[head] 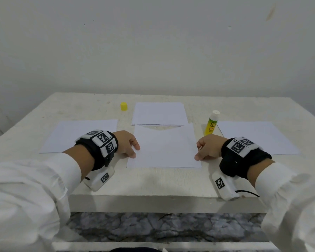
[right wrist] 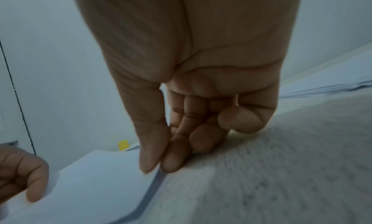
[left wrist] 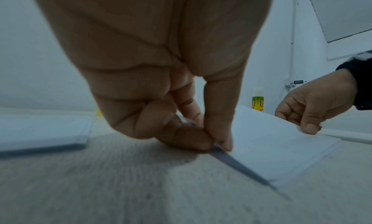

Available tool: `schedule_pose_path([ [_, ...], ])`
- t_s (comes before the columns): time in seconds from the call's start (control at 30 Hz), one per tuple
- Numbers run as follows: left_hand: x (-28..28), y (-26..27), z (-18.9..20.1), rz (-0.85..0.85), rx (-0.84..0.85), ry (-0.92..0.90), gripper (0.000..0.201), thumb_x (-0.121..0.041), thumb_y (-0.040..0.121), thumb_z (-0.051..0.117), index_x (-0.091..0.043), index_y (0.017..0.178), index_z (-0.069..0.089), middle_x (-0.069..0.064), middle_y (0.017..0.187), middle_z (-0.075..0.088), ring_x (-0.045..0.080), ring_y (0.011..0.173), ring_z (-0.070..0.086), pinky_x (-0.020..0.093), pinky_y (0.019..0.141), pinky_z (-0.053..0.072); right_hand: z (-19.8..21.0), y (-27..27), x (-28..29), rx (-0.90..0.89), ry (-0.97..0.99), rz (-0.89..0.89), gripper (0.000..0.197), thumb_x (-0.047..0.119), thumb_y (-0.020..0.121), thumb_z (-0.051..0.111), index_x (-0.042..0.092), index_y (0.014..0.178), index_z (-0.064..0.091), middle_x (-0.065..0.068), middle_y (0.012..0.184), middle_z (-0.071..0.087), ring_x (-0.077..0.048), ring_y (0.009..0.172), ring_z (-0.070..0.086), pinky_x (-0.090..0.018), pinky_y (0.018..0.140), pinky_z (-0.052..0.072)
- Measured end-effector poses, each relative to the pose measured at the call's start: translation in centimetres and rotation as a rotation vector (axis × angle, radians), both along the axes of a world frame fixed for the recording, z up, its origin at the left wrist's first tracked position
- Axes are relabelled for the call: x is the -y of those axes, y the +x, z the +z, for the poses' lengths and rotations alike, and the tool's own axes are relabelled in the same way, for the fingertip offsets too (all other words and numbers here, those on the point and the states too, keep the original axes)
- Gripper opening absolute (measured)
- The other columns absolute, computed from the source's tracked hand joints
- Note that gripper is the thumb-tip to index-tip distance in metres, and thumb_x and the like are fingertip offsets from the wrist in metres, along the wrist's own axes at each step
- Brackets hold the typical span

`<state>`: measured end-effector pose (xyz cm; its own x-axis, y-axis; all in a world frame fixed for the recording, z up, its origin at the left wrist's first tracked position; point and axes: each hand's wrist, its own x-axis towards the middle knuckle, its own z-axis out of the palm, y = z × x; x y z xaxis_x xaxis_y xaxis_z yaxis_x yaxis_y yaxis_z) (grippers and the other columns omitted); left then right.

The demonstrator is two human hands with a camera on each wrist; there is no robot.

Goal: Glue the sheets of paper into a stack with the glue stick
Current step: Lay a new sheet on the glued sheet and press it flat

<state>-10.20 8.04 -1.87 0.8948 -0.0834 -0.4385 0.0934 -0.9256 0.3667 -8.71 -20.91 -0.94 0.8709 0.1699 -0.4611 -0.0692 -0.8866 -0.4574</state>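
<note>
Four lots of paper are counted on the tabletop: a middle sheet, a small pile of sheets behind it, a left sheet and a right sheet to either side of the middle sheet. How many sheets are in the pile cannot be told. One glue stick is seen, standing upright and uncapped just beyond the middle sheet's far right corner, between it and the right sheet. One yellow cap is set on the tabletop to the left of the pile, well apart from the glue stick.

Two hands are seen. The middle sheet is held by both: its left edge is pinched between thumb and fingertip of the left hand, as shown in the left wrist view, and its right edge is pinched the same way by the right hand, as shown in the right wrist view. The sheet's edges are lifted slightly off the tabletop at both pinches. The glue stick is found just behind the right hand and is not touched by it.
</note>
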Motion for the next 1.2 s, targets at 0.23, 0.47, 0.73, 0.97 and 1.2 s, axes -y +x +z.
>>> schedule_pose_path([
  [0.23, 0.05, -0.09, 0.02, 0.005, 0.011, 0.002, 0.025, -0.015, 0.078, 0.077, -0.022, 0.099, 0.066, -0.007, 0.071, 0.055, 0.004, 0.062, 0.052, 0.014, 0.057, 0.037, 0.11, -0.26, -0.01, -0.004, -0.016, -0.015, 0.041, 0.013, 0.077, 0.076, -0.004, 0.111, 0.062, 0.002, 0.066, 0.062, -0.008, 0.054, 0.054, -0.015, 0.049, 0.041],
  [0.47, 0.14, -0.04, -0.09, 0.010, 0.010, 0.013, 0.023, -0.015, 0.078, 0.077, -0.023, 0.096, 0.065, -0.006, 0.071, 0.056, 0.005, 0.063, 0.052, 0.015, 0.058, 0.038, 0.00, -0.25, 0.02, 0.000, -0.020, -0.010, 0.046, 0.012, 0.076, 0.077, -0.003, 0.116, 0.060, 0.001, 0.069, 0.062, -0.009, 0.057, 0.054, -0.016, 0.053, 0.043],
  [0.73, 0.06, 0.03, -0.02, 0.019, -0.006, 0.011, 0.024, -0.016, 0.078, 0.078, -0.022, 0.099, 0.067, -0.006, 0.071, 0.058, 0.005, 0.062, 0.054, 0.016, 0.059, 0.039, 0.00, -0.29, -0.39, 0.024, -0.053, 0.003, 0.045, 0.012, 0.075, 0.077, -0.003, 0.114, 0.061, -0.003, 0.074, 0.060, -0.014, 0.063, 0.050, -0.021, 0.056, 0.040],
  [0.97, -0.21, 0.13, 0.06, 0.039, -0.020, -0.035, 0.022, -0.015, 0.079, 0.077, -0.022, 0.097, 0.068, -0.006, 0.070, 0.057, 0.006, 0.060, 0.053, 0.011, 0.053, 0.038, -0.20, -0.18, -0.37, 0.017, -0.047, -0.008, 0.044, 0.010, 0.074, 0.077, -0.005, 0.113, 0.062, -0.003, 0.073, 0.061, -0.013, 0.056, 0.048, -0.022, 0.054, 0.041],
  [1.2, -0.28, -0.01, -0.03, 0.059, -0.014, -0.073, 0.022, -0.013, 0.078, 0.077, -0.023, 0.095, 0.067, -0.006, 0.068, 0.056, 0.006, 0.059, 0.052, 0.011, 0.053, 0.038, -0.20, -0.22, -0.36, 0.000, -0.030, -0.017, 0.044, 0.008, 0.074, 0.077, -0.005, 0.113, 0.062, -0.007, 0.080, 0.063, -0.018, 0.065, 0.052, -0.023, 0.057, 0.043],
])
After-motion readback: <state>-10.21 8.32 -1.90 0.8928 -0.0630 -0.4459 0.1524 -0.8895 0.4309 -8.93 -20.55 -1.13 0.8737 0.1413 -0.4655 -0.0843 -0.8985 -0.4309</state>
